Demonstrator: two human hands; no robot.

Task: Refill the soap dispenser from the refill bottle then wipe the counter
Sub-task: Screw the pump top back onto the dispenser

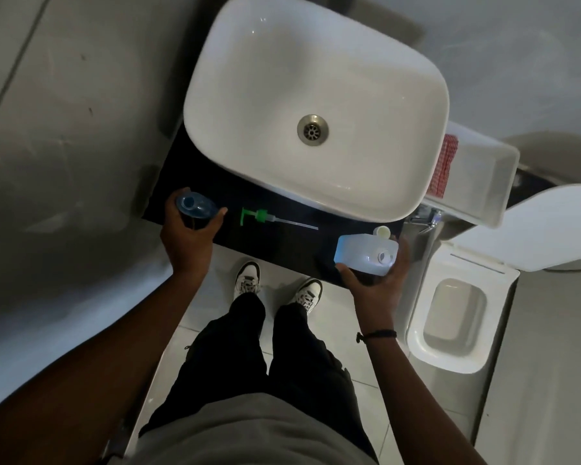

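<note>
Pump [264, 217] out, lying on tabletop [282, 245]. Left hand [187, 236] fingers grip open dispenser [195, 205]; right hand [378, 283] fingers grip uncapped refill [363, 253]. Pouring, recapping, wiping remain.

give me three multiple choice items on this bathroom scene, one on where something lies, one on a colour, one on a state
1. Where does the pump head lie?
A. in the sink
B. on the dark counter, between the two hands
C. on the floor

2. What colour is the pump head?
A. green
B. red
C. black

3. What state is the soap dispenser in?
A. pump screwed on
B. open at the neck, gripped by the left hand
C. lying on its side, untouched

Answers:
1 B, it rests flat in front of the sink.
2 A, its top is bright green.
3 B, the neck shows open while the right hand holds the refill bottle.
</note>
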